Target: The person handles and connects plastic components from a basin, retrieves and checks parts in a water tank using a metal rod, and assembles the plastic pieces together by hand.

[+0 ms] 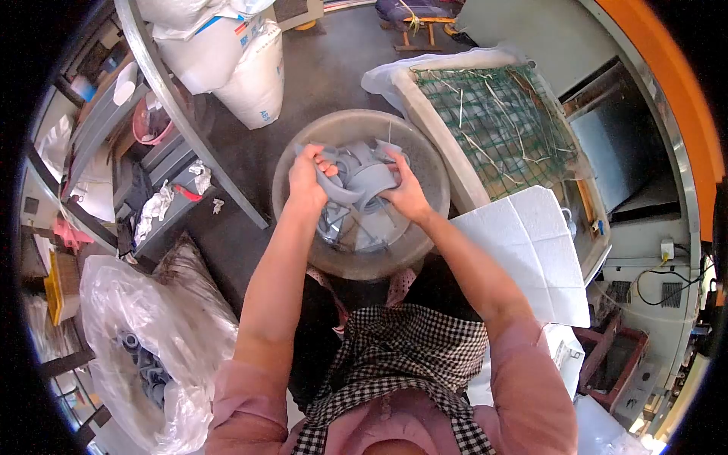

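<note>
A round translucent tub [286, 227] stands in front of my knees, with several grey plastic parts [337, 220] inside. My left hand [309, 176] has its fingers curled around a curved grey plastic piece [339, 191] at the left of the tub. On the other side, my right hand [407, 188] grips a wide grey ring-shaped plastic part [371, 180] with thumb and fingers. The two pieces touch or overlap between my hands; whether they are joined I cannot tell. Other grey pieces lie beneath and behind them.
At my left is a clear plastic bag [110, 303] with grey fittings [152, 371] in it. White sacks [254, 76] stand at the back left beside a metal rack [197, 144]. A crate with green netting [485, 114] and a white cardboard sheet [531, 254] are at the right.
</note>
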Demonstrator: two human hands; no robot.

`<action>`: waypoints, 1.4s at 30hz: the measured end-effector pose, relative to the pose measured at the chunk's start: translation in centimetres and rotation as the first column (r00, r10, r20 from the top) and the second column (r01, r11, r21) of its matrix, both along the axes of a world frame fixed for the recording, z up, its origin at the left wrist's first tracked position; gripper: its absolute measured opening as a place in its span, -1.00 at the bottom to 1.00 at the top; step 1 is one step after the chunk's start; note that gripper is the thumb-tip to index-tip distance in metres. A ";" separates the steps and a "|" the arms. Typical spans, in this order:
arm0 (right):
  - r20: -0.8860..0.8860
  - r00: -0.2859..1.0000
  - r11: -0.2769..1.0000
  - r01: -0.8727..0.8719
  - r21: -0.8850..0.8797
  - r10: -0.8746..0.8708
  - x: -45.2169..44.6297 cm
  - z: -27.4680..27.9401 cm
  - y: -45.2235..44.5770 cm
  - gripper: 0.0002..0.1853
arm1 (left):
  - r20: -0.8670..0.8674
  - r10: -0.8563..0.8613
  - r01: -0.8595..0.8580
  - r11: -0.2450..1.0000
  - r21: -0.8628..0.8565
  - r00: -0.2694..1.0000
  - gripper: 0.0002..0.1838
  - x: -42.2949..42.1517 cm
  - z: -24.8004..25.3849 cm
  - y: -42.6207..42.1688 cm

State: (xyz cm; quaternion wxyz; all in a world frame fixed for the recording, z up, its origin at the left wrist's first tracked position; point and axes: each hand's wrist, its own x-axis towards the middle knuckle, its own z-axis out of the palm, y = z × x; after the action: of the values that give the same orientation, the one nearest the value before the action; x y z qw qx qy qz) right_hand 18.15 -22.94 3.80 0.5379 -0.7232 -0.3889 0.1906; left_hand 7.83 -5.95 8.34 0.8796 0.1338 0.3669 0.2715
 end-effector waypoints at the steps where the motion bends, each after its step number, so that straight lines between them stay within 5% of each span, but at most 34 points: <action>1: -0.173 0.985 0.994 -0.034 -0.103 0.016 0.0 -0.2 -0.2 -0.41 | 0.014 -0.015 0.016 1.000 -0.011 1.000 -0.82 0.0 0.2 -0.1; 11: 0.202 0.974 0.991 0.118 -0.058 -0.104 -0.8 0.4 -1.3 -0.34 | 0.018 -0.051 0.051 0.998 0.038 0.999 -0.80 0.4 -2.3 -1.1; 14: 0.141 0.989 0.996 0.059 -0.061 -0.050 0.4 1.3 -1.2 -0.30 | 0.051 -0.002 0.004 0.998 -0.055 0.999 -0.81 0.7 -2.1 -0.2; 17: -0.463 0.873 0.977 -0.205 -0.060 0.155 2.7 1.6 -1.8 -0.23 | 0.067 0.071 -0.061 0.987 -0.150 0.995 -0.81 0.7 -2.0 0.4; 21: -0.511 0.838 0.969 -0.245 -0.042 0.190 3.0 1.2 -2.5 -0.19 | 0.046 0.099 -0.093 0.988 -0.126 0.994 -0.79 0.6 -1.4 0.0; 23: 0.062 0.987 0.978 -0.138 -0.154 0.149 2.3 1.2 -1.8 -0.20 | 0.053 0.104 -0.097 0.989 -0.109 0.993 -0.78 0.5 -1.1 0.0; 27: 0.205 0.979 0.986 0.031 -0.165 0.004 0.5 2.3 -1.0 -0.22 | 0.014 0.142 -0.135 0.966 -0.219 0.990 -0.79 0.4 -0.8 0.6; 29: 0.412 0.900 0.985 0.171 -0.026 -0.145 0.0 2.3 -0.7 -0.25 | 0.041 0.134 -0.121 0.966 -0.229 0.990 -0.79 0.6 -1.2 0.6; 36: 0.500 0.841 0.934 0.323 -0.153 -0.209 -0.8 1.1 -0.4 -0.37 | 0.013 0.128 -0.123 0.968 -0.217 0.992 -0.80 0.5 -2.3 0.3; 38: 0.465 0.870 0.829 0.377 -0.412 -0.164 -1.1 0.1 -0.5 -0.50 | -0.011 0.122 -0.121 0.959 -0.255 0.992 -0.80 0.5 -3.0 -0.1; 42: 0.437 0.895 0.827 0.312 -0.467 -0.092 -0.3 -1.2 -1.3 -0.51 | -0.045 0.099 -0.104 0.983 -0.153 0.994 -0.82 0.1 -5.8 -0.6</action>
State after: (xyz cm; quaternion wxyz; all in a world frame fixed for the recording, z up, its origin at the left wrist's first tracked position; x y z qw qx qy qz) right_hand 17.82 -24.23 2.62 0.2470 -0.9032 -0.3417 0.0801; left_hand 7.97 -6.50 2.52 0.8654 0.0512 0.4094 0.2842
